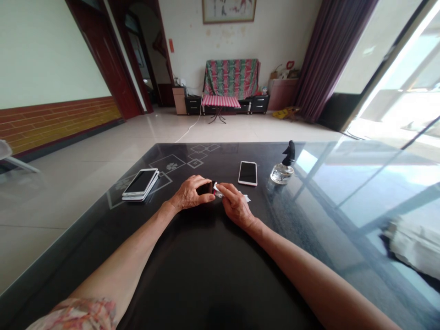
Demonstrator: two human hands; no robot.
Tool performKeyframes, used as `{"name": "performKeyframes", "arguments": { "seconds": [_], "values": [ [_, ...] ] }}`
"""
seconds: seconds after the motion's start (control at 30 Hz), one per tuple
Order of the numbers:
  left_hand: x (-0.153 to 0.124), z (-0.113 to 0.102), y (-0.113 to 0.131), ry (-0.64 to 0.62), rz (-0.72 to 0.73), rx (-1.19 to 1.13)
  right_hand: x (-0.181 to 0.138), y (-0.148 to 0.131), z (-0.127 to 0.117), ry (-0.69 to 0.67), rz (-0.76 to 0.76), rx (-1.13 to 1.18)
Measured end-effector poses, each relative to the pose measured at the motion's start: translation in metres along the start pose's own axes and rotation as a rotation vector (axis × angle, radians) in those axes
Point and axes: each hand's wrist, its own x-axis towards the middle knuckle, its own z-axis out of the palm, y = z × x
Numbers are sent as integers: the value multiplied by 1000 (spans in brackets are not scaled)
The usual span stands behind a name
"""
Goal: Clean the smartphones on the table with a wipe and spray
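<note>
My left hand grips a dark-screened smartphone with a reddish edge, thumb on the near side and fingers on the far side. A crumpled white tissue is held in my right hand, whose fingertips press it against the phone's right end. Much of the tissue and part of the phone are hidden by my fingers. Just beyond my right hand, a white-framed phone lies face up on the black glossy table.
At the table's left lies a stack of white phones. A clear spray bottle with a black trigger head stands at the right. A pale cloth-like item sits at the right edge. Beyond are a striped small table and a covered television-like shape.
</note>
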Motion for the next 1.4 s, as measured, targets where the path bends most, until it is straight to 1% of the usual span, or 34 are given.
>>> {"name": "performKeyframes", "arguments": {
  "seconds": [0.13,0.33,0.43,0.53,0.63,0.73,0.8,0.83,1.07,1.27,1.4],
  "values": [
    [2,-1,7,-13,28,-35,1,3,-1,50,53,-7],
    [-1,-5,0,1,-33,-39,0,-4,-1,-24,-34,48],
    [-1,-5,2,-6,-42,-52,0,-4,-1,-12,-32,44],
    [1,-5,9,-31,-35,-93,1,0,-1,42,25,38],
    [3,-10,15,-40,-56,-191,3,7,-1,99,110,66],
    [4,-16,18,-32,-101,-331,5,13,-1,233,202,84],
    [5,-20,19,-36,-122,-381,6,15,-1,302,215,81],
    [5,-21,19,-40,-127,-389,6,14,-2,314,202,76],
    [4,-21,15,-39,-138,-388,7,-3,-4,277,69,24],
    [5,-20,15,-38,-109,-400,6,-13,-3,138,10,26],
    [5,-19,16,-34,-118,-409,6,-12,-5,89,-21,15]
  ]
}}
